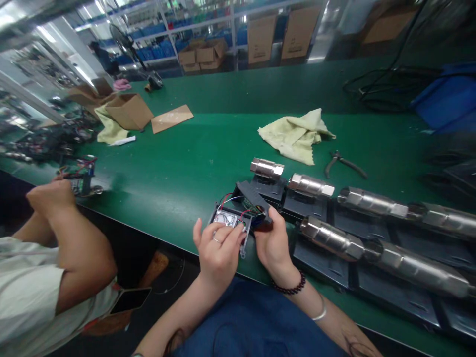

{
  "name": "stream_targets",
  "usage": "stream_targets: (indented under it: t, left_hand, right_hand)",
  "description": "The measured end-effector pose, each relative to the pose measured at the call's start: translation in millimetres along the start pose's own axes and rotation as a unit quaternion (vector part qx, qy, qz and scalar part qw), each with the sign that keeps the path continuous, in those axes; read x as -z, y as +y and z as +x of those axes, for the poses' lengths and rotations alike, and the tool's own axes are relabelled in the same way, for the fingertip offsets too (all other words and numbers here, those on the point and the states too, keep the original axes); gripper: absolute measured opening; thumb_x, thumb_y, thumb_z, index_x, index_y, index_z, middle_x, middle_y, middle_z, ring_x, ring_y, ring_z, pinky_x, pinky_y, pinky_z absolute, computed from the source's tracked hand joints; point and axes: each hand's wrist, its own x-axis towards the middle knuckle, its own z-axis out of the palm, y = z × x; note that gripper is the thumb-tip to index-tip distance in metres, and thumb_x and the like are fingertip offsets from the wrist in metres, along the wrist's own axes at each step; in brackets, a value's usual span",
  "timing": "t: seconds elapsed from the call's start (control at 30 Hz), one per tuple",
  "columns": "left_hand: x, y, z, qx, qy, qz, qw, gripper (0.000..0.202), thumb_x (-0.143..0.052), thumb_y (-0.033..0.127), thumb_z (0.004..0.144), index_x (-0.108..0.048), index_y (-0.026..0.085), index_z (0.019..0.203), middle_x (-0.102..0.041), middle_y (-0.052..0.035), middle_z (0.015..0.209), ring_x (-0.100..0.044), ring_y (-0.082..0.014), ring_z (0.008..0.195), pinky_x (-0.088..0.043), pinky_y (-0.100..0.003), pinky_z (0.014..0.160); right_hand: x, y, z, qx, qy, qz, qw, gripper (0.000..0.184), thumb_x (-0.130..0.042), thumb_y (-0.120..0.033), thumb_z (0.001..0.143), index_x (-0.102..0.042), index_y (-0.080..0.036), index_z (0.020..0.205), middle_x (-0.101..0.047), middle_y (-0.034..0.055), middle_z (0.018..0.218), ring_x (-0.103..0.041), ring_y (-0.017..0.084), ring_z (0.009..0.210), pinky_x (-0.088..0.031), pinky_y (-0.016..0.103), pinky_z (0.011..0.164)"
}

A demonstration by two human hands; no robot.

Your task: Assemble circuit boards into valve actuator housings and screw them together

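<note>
An opened black electronic housing (214, 214) is in front of me at the bench edge. Inside it are a silvery part (226, 218), red and white wires (225, 200) and a green circuit board (248, 204). A dark cover (253, 194) is tilted up on its right side. My right hand (273, 241) grips the device from the right, thumb against the cover. My left hand (220, 250) reaches over the near side, fingers closed together at the inner edge by a red wire; what the fingertips pinch is hidden.
Several dark units with metal cylindrical fittings (330, 238) stand in rows at right. Beyond are a yellow cloth (297, 134), pliers (347, 163) and a cardboard piece (172, 119). At left, a co-worker's hand (52, 198) is beside another wired device (85, 181). A blue bin (446, 99) sits far right.
</note>
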Motion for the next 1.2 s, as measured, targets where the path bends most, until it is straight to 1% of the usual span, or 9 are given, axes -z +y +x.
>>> stream_targets:
  t: [0.07,0.17,0.3,0.53,0.6,0.73,0.9,1.07,1.2]
  left_hand:
    - [-0.3,2.1,-1.1,-0.010,0.014,-0.008,1.000,0.006,-0.066,0.019,0.085,-0.069,0.022,0.089,-0.068,0.0026,0.070,-0.058,-0.0168,0.079,-0.018,-0.039,0.111]
    - [-0.9,3.5,0.2,0.034,-0.004,-0.033,0.999,0.007,-0.065,0.022,0.085,-0.070,0.024,0.079,-0.067,0.0012,0.073,-0.057,-0.0179,0.081,-0.020,-0.041,0.109]
    - [-3.0,1.2,0.8,0.121,-0.022,-0.058,0.991,0.015,-0.066,0.025,0.083,-0.069,0.023,0.069,-0.066,-0.0051,0.093,-0.057,-0.0234,0.093,-0.026,-0.047,0.105]
    - [-5.4,2.9,-8.9,0.149,0.058,0.020,0.987,0.013,-0.066,0.024,0.083,-0.069,0.022,0.070,-0.056,-0.0136,0.128,-0.038,-0.0354,0.129,-0.027,-0.059,0.103]
    - [-5.4,2.6,-10.1,0.136,0.043,0.021,0.990,0.013,-0.064,0.024,0.085,-0.068,0.021,0.073,-0.056,-0.0146,0.131,-0.038,-0.0357,0.131,-0.028,-0.061,0.103]
    - [-5.5,-0.9,-9.1,0.075,-0.006,-0.002,0.997,0.015,-0.055,0.020,0.091,-0.062,0.018,0.078,-0.064,-0.0156,0.122,-0.055,-0.0297,0.119,-0.033,-0.055,0.103]
    - [-7.3,-6.3,-6.3,0.000,-0.040,0.000,0.999,0.018,-0.043,0.011,0.093,-0.060,0.013,0.088,-0.069,-0.0137,0.111,-0.061,-0.0237,0.111,-0.043,-0.042,0.101]
    - [-11.1,-11.8,1.9,-0.046,-0.053,0.004,0.998,0.022,-0.040,0.012,0.094,-0.061,0.012,0.090,-0.071,-0.0129,0.105,-0.061,-0.0235,0.109,-0.045,-0.041,0.100]
    - [-14.2,-11.8,5.7,-0.063,-0.052,0.017,0.996,0.023,-0.038,0.012,0.094,-0.062,0.011,0.091,-0.071,-0.0121,0.096,-0.063,-0.0238,0.102,-0.046,-0.041,0.099]
  right_hand:
    - [4.2,0.7,0.6,0.036,-0.010,-0.041,0.998,0.030,-0.063,-0.047,0.073,-0.066,-0.023,0.089,-0.068,-0.0022,0.087,-0.058,0.017,0.082,-0.046,0.030,0.075]
    - [9.8,-2.2,1.9,0.081,-0.044,-0.102,0.990,0.032,-0.060,-0.048,0.075,-0.066,-0.022,0.092,-0.067,0.0007,0.090,-0.059,0.019,0.085,-0.046,0.032,0.077]
    - [14.1,-10.2,4.3,0.188,-0.118,-0.222,0.950,0.034,-0.055,-0.046,0.081,-0.064,-0.021,0.102,-0.067,0.0045,0.102,-0.060,0.024,0.095,-0.047,0.038,0.085]
    - [13.0,-16.7,8.7,0.223,-0.182,-0.299,0.910,0.036,-0.047,-0.046,0.085,-0.063,-0.021,0.106,-0.067,0.0066,0.105,-0.061,0.026,0.099,-0.048,0.043,0.088]
    - [12.7,-17.2,9.5,0.231,-0.192,-0.303,0.904,0.036,-0.046,-0.045,0.086,-0.063,-0.022,0.107,-0.066,0.0065,0.106,-0.061,0.026,0.099,-0.048,0.042,0.088]
    - [9.7,-23.2,7.8,0.251,-0.189,-0.334,0.889,0.034,-0.045,-0.043,0.087,-0.063,-0.022,0.107,-0.066,0.0063,0.104,-0.061,0.026,0.097,-0.048,0.042,0.085]
    - [0.5,-35.1,4.7,0.339,-0.210,-0.416,0.817,0.033,-0.054,-0.045,0.081,-0.065,-0.023,0.104,-0.064,0.0070,0.108,-0.056,0.028,0.105,-0.043,0.044,0.094]
    - [3.4,-35.9,15.2,0.249,-0.286,-0.362,0.852,0.037,-0.044,-0.049,0.085,-0.066,-0.025,0.104,-0.066,0.0048,0.102,-0.059,0.027,0.098,-0.045,0.041,0.086]
    - [8.4,-38.3,17.8,0.234,-0.292,-0.394,0.840,0.041,-0.044,-0.052,0.085,-0.066,-0.024,0.105,-0.065,0.0058,0.106,-0.057,0.028,0.102,-0.042,0.043,0.092]
